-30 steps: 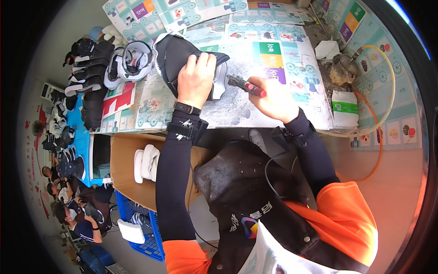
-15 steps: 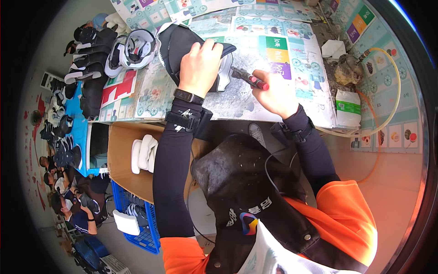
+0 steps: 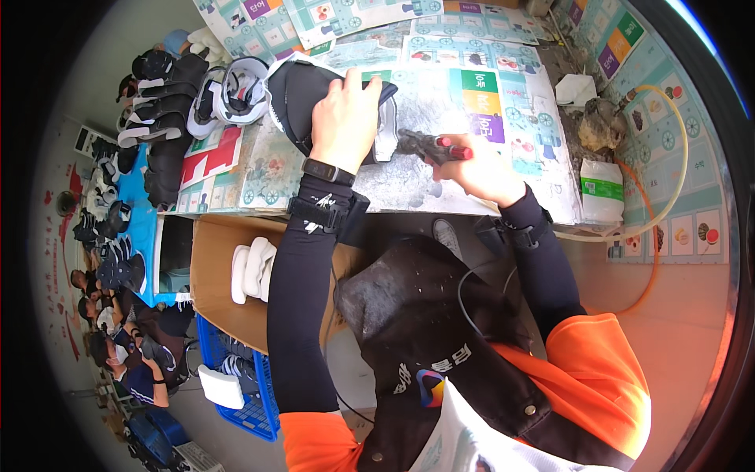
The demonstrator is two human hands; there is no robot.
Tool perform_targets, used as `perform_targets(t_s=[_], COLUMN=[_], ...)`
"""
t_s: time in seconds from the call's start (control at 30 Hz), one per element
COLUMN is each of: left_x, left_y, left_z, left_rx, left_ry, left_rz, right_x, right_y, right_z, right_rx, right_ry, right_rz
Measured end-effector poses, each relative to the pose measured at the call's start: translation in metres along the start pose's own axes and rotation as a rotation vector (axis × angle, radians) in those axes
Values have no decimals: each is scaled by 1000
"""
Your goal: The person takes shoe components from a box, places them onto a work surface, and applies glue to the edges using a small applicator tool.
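On the paper-covered workbench [image 3: 440, 189], a black shoe upper [image 3: 292, 90] with a pale edge lies under my left hand [image 3: 346, 118]. The fingers of that hand are bent over it and grip it. My right hand [image 3: 484, 169] is closed around dark pliers with red handles [image 3: 417, 145]. The plier head points left and sits at the pale edge of the shoe upper; I cannot tell whether the jaws bite on it.
Grey-white shoe uppers [image 3: 242, 93] and a stack of dark uppers [image 3: 169, 130] sit at the left. Below the bench are a cardboard box [image 3: 216, 315] and a blue crate [image 3: 255, 413]. A yellowish hose [image 3: 686, 149] loops at the right. Other people [image 3: 145, 358] work at far left.
The pliers have turned and moved slightly lower, onto the shoe upper's edge, with both red handles now showing apart. My right hand has shifted a little right and down.
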State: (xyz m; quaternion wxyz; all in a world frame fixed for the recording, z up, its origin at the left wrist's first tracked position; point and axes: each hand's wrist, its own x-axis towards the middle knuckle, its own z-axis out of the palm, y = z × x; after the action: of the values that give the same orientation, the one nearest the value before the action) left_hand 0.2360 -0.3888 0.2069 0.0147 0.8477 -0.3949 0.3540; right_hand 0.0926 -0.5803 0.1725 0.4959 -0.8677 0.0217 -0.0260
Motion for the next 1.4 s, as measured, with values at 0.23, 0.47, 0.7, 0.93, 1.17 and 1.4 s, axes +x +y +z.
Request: perform_targets(t_s=[0.23, 0.47, 0.7, 0.93, 1.17, 1.4], left_x=[17, -21, -13, -6, -9, -37], left_y=[-28, 26, 35, 31, 19, 15], left_z=[-6, 20, 4, 0, -5, -22], left_rx=[192, -169, -369, -414, -537, -643], left_ry=[215, 88, 84, 16, -45, -135], left_rz=[-39, -118, -168, -107, -241, -344], right_x=[-17, -21, 7, 8, 12, 12], right_y=[-11, -22, 1, 15, 16, 13], right_z=[-24, -29, -5, 8, 5, 7], right_rx=[117, -127, -102, -240, -194, -136], right_ry=[97, 180, 197, 281, 257, 190], right_rz=[54, 50, -73, -106, -59, 7])
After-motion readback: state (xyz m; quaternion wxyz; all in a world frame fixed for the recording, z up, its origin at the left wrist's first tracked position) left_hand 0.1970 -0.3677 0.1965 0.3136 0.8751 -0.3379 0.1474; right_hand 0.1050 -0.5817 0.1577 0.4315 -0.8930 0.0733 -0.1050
